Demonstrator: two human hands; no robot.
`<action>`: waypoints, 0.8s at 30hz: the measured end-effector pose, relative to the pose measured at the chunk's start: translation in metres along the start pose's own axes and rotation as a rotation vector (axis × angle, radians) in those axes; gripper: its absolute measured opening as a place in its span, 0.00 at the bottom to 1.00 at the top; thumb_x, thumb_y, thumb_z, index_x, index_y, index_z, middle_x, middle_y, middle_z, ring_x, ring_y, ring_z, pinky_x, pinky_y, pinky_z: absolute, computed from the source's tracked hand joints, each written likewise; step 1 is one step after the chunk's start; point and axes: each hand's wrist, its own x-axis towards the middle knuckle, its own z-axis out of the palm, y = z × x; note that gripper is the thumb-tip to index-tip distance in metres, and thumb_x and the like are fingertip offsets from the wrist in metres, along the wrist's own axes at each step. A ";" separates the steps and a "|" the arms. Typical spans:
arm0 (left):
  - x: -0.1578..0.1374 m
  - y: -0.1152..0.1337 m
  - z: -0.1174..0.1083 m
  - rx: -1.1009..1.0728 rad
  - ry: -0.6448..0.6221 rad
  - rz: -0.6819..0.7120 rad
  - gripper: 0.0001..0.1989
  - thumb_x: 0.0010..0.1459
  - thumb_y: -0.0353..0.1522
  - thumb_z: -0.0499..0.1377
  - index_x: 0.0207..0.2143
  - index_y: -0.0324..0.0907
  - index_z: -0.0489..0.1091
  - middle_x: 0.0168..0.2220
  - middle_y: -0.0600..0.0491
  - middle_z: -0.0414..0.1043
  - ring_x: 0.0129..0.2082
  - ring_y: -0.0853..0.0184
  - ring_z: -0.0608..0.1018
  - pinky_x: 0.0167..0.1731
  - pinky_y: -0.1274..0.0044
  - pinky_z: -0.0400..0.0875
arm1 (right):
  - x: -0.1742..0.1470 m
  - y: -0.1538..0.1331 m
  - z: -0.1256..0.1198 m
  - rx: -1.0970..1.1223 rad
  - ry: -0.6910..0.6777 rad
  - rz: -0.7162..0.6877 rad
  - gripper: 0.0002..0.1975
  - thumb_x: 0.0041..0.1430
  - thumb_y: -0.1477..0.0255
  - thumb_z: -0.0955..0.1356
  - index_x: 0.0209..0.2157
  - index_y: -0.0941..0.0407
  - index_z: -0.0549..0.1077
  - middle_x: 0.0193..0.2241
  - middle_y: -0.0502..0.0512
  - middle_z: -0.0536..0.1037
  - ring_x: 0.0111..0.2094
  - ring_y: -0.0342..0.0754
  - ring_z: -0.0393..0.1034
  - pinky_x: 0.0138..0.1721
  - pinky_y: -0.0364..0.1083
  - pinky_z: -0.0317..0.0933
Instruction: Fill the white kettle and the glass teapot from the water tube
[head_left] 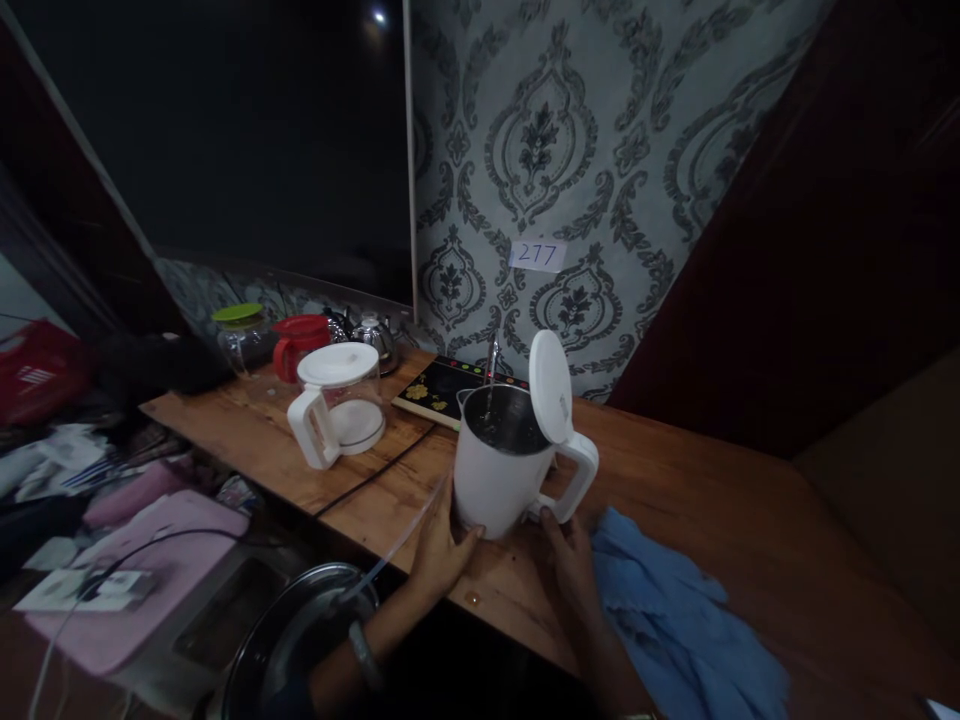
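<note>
A white electric kettle point(499, 485) stands at the front edge of the wooden counter, its round lid point(551, 385) raised. A thin metal spout point(493, 357) points down over its mouth, and what looks like water runs into the dark inside. My left hand point(442, 545) is wrapped against the lower left side of the kettle, thumb across its front. At the lower right, my right hand point(568, 550) grips near the bottom of the handle; some of its fingers are hidden. A blue cloth point(675, 620) lies crumpled beside my right hand.
Behind the kettle lies a black panel point(431, 392) with gold flowers. To the left stand a glass pot with a white lid point(341, 365), a red-lidded jug point(300, 340) and a green-lidded jar point(244, 345). A clear tube point(397, 545) runs to a metal basin point(300, 620) below the counter.
</note>
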 end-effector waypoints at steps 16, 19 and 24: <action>0.001 0.003 -0.002 -0.010 -0.001 0.008 0.43 0.57 0.40 0.63 0.70 0.39 0.51 0.69 0.37 0.57 0.69 0.48 0.61 0.67 0.54 0.57 | 0.001 0.004 -0.003 0.028 -0.012 0.009 0.27 0.48 0.51 0.77 0.42 0.57 0.80 0.41 0.60 0.84 0.44 0.59 0.77 0.48 0.56 0.69; 0.001 0.003 -0.002 0.000 0.006 0.004 0.43 0.56 0.40 0.63 0.70 0.40 0.51 0.69 0.37 0.58 0.69 0.48 0.62 0.66 0.54 0.58 | 0.000 0.001 -0.002 0.008 -0.002 0.013 0.27 0.47 0.50 0.76 0.41 0.57 0.80 0.41 0.60 0.84 0.44 0.59 0.76 0.48 0.56 0.68; 0.000 0.002 -0.001 0.015 -0.001 0.003 0.43 0.57 0.38 0.63 0.71 0.40 0.50 0.69 0.38 0.57 0.69 0.49 0.61 0.66 0.54 0.58 | -0.004 -0.004 0.002 0.030 -0.004 0.027 0.27 0.48 0.49 0.76 0.40 0.56 0.80 0.40 0.59 0.83 0.44 0.58 0.77 0.47 0.54 0.69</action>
